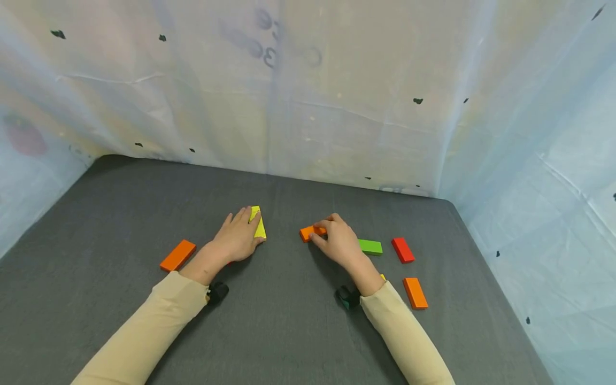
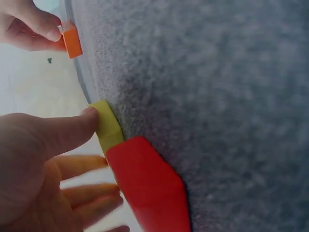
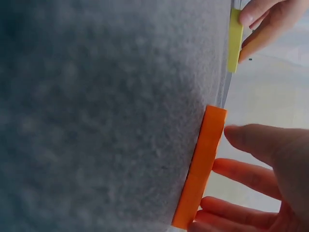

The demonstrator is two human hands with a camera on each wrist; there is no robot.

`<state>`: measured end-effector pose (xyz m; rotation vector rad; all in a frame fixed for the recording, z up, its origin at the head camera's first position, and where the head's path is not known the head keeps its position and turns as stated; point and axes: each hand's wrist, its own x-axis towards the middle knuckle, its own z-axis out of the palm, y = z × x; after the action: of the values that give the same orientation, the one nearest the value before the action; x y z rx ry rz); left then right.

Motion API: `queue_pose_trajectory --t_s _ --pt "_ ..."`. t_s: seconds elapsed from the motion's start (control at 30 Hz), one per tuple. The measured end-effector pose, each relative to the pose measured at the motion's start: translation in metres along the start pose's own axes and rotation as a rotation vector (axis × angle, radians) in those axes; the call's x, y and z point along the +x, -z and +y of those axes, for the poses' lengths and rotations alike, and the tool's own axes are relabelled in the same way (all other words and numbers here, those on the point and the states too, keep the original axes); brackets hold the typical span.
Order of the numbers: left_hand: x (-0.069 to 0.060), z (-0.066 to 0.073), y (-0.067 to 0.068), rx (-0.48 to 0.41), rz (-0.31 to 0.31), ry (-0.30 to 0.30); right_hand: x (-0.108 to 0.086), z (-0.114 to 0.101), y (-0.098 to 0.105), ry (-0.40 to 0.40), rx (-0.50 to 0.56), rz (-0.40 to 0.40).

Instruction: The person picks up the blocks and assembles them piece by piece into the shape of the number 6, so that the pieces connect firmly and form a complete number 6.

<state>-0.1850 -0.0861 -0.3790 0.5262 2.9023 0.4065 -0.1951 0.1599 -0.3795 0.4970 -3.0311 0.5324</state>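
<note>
On the dark cloth my left hand point(image 1: 236, 238) lies over a yellow block point(image 1: 261, 230), its fingers fairly straight and spread. The thumb touches the near end of that block, as the left wrist view shows. A red block point(image 2: 149, 188) sits below this hand, mostly hidden in the head view. To the right, my right hand point(image 1: 337, 240) pinches an orange block point(image 1: 306, 233) between thumb and fingers. The orange block point(image 3: 200, 164) lies low along the cloth in the right wrist view. A green block point(image 1: 370, 247) sticks out beside the right hand.
Another orange block point(image 1: 178, 255) lies left of the left forearm. Right of the right hand are a red block point(image 1: 402, 250) and an orange block point(image 1: 416, 293). A yellow corner point(image 1: 383, 277) peeks from behind the right wrist. Pale sheeting point(image 1: 308, 107) hangs behind the surface.
</note>
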Motion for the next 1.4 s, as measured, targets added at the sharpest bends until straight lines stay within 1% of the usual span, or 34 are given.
queue_pose_trajectory --t_s 0.13,0.27,0.4,0.5,0.67,0.8,0.97,1.03,1.17,1.23,1.4 --pt "0.004 -0.004 0.005 -0.020 -0.028 -0.059 0.007 0.001 0.000 -0.001 0.070 0.000" --pt "0.008 -0.007 0.010 -0.072 -0.068 -0.105 0.014 0.003 0.000 0.008 0.131 0.008" --pt "0.010 -0.008 0.015 -0.126 -0.102 -0.140 0.022 0.003 -0.002 0.010 0.161 0.007" --pt "0.011 -0.008 0.017 -0.160 -0.129 -0.144 0.029 0.002 -0.004 0.005 0.164 -0.006" --pt "0.014 -0.007 0.017 -0.175 -0.161 -0.120 0.039 -0.001 -0.010 -0.002 0.159 -0.013" --pt "0.014 -0.009 0.015 -0.169 -0.154 -0.114 0.048 -0.003 -0.014 -0.011 0.178 -0.008" --pt "0.013 -0.014 0.013 -0.186 -0.105 -0.120 0.056 -0.005 -0.017 -0.025 0.197 -0.008" --pt "0.014 -0.016 0.015 -0.173 -0.103 -0.121 0.058 -0.006 -0.017 -0.030 0.200 -0.006" --pt "0.015 -0.016 0.019 -0.129 -0.134 -0.128 0.064 -0.007 -0.018 -0.037 0.197 -0.001" --pt "0.015 -0.014 0.020 -0.122 -0.144 -0.132 0.066 -0.007 -0.018 -0.042 0.194 -0.003" --pt "0.019 -0.009 0.018 -0.102 -0.137 -0.131 0.072 -0.006 -0.019 -0.062 0.174 0.001"
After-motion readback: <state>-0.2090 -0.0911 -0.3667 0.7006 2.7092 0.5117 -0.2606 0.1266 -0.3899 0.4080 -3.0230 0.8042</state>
